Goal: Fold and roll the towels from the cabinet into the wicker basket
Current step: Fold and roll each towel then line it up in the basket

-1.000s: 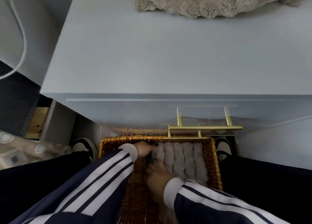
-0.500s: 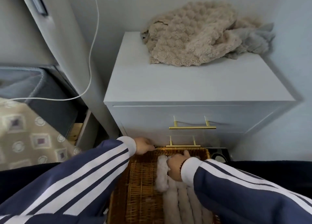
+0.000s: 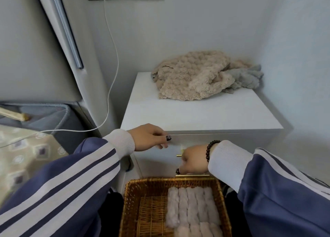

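Both arms in navy-blue track-jacket sleeves, smooth fabric, each with white stripes running lengthwise down the sleeve. Ribbed white knit cuffs at both wrists. Left hand (image 3: 149,137): dark polish with a speckled pattern on the thumbnail. Right hand (image 3: 193,161): dark polished nail visible on one finger; dark round-bead bracelet (image 3: 210,150) sits at the wrist, touching the cuff edge. Dark trousers show at the bottom, either side of frame centre.

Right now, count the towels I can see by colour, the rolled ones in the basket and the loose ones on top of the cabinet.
Pale rolled towels in the wicker basket: at least 5
Beige loose towel on the cabinet: 1
Grey loose towel: 1
Total: at least 7
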Action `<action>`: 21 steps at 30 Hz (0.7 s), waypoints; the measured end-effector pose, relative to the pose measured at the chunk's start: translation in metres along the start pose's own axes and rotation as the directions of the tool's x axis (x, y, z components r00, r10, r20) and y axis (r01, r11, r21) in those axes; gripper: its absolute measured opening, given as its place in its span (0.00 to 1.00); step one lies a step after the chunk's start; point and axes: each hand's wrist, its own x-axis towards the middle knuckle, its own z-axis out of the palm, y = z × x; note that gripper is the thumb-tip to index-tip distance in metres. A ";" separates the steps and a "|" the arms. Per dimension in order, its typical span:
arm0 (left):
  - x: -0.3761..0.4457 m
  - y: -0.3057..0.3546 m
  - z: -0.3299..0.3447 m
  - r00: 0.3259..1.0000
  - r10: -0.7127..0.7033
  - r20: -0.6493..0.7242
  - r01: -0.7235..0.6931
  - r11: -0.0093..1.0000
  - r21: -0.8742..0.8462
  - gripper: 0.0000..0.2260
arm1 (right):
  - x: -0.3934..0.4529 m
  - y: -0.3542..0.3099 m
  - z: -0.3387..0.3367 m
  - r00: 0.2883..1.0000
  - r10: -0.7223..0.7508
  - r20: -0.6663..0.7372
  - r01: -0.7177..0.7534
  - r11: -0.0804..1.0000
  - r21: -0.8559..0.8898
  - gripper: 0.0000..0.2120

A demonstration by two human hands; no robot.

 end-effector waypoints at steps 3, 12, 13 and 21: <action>0.003 0.006 -0.004 1.000 -0.008 -0.018 0.003 0.970 -0.244 0.10 | -0.002 0.001 -0.004 0.999 -0.029 -0.019 0.031 0.996 0.085 0.20; 0.033 0.031 -0.024 0.982 0.021 -0.186 -0.089 0.927 -0.365 0.07 | 0.000 0.059 -0.077 0.791 0.208 -0.576 0.323 0.658 0.681 0.06; 0.040 0.032 -0.027 0.966 0.014 -0.259 -0.114 0.919 -0.378 0.07 | 0.006 0.068 -0.083 0.724 0.300 -0.621 0.327 0.644 0.691 0.07; 0.077 0.033 -0.033 0.880 -0.088 -0.466 -0.150 0.880 -0.451 0.12 | 0.056 0.098 -0.087 0.445 0.613 -0.653 0.035 0.717 0.697 0.24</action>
